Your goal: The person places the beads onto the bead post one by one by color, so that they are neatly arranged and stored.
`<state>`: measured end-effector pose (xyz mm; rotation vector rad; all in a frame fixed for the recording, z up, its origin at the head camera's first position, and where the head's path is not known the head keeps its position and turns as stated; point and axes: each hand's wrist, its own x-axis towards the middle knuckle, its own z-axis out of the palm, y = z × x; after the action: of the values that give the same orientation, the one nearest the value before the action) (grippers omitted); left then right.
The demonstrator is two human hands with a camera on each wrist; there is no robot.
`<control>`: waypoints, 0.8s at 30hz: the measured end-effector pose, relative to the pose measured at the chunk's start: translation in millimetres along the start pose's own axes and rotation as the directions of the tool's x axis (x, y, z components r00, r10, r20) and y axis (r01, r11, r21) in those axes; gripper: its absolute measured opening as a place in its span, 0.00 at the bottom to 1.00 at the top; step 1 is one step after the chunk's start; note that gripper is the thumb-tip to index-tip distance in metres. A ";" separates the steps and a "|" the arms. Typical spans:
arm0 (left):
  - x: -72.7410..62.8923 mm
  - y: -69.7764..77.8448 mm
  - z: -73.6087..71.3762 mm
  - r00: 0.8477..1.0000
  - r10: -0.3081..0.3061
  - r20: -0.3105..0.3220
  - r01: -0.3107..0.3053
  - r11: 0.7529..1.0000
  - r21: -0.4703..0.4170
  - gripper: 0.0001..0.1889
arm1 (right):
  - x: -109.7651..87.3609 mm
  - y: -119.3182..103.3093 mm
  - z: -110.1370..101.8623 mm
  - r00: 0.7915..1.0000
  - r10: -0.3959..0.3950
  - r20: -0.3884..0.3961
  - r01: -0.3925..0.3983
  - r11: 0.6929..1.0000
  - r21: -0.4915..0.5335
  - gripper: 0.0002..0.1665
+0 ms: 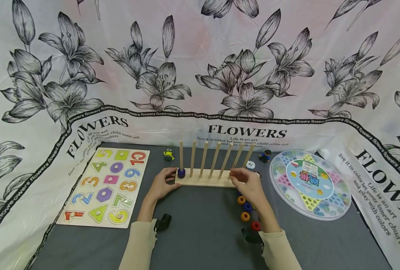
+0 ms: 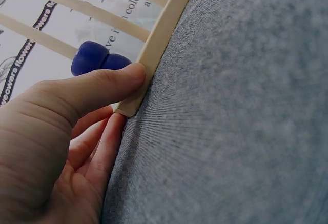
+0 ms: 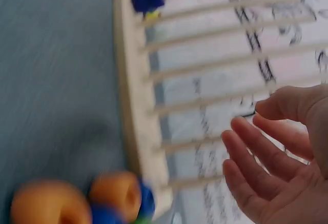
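Note:
A pale wooden peg board [image 1: 203, 182] with a row of several upright pegs stands at the middle of the table. Dark blue beads [image 1: 181, 173] sit at the foot of its leftmost peg; the left wrist view shows two blue beads [image 2: 89, 58] stacked. My left hand [image 1: 161, 184] grips the board's left end, thumb on the front edge and fingers behind and below it. Near the right end hovers my right hand [image 1: 248, 185], its fingers loosely bent with nothing held, as the right wrist view shows. Loose beads, among them an orange bead [image 1: 245, 216] and a red bead [image 1: 255, 226], lie below it.
To the left lies a number and shape puzzle board [image 1: 110, 187]. A round board-game box [image 1: 309, 183] lies at the right. Behind the pegs are a small green toy [image 1: 168, 155] and a toy figure [image 1: 264, 156]. A flower-printed cloth [image 1: 186, 75] hangs at the back.

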<state>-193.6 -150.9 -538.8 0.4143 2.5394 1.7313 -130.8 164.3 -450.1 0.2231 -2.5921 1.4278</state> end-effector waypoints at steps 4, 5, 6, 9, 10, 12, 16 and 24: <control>-0.6 0.3 -0.5 1.000 0.014 -0.002 -0.014 1.000 -0.004 0.34 | -9.9 24.3 -23.9 0.999 0.033 0.040 -0.032 0.998 -0.048 0.16; -0.8 0.2 -0.4 1.000 0.020 -0.001 -0.020 1.000 -0.003 0.34 | -12.7 30.2 -29.5 0.998 0.040 0.055 -0.037 0.998 -0.058 0.16; -0.7 -0.1 -0.3 1.000 0.022 -0.001 -0.022 1.000 -0.003 0.34 | -15.4 35.9 -35.2 0.996 0.049 0.073 -0.044 0.997 -0.067 0.16; -0.2 -1.2 0.4 1.000 0.021 0.003 -0.021 1.000 -0.003 0.34 | -23.4 49.6 -51.7 0.989 0.078 0.123 -0.064 0.992 -0.112 0.15; 0.2 -1.2 0.6 1.000 0.019 0.004 -0.019 1.000 -0.003 0.34 | -25.5 52.7 -56.7 0.986 0.089 0.144 -0.072 0.990 -0.123 0.15; 0.6 -1.0 0.6 1.000 0.010 0.003 -0.010 1.000 -0.006 0.35 | -29.3 57.7 -65.8 0.976 0.115 0.186 -0.089 0.986 -0.143 0.15; 0.1 -0.3 -0.2 1.000 -0.001 -0.002 0.001 1.000 -0.011 0.34 | -33.5 64.3 -76.0 0.954 0.141 0.263 -0.105 0.984 -0.146 0.17; -2.3 6.2 -0.3 1.000 0.024 0.000 -0.024 0.999 -0.023 0.33 | -34.6 76.0 -76.5 0.945 0.137 0.296 -0.111 0.989 -0.102 0.18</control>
<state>-190.3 -149.7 -533.2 0.4457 2.5220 1.7668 -107.3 271.0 -480.1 0.2921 -2.9548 1.4187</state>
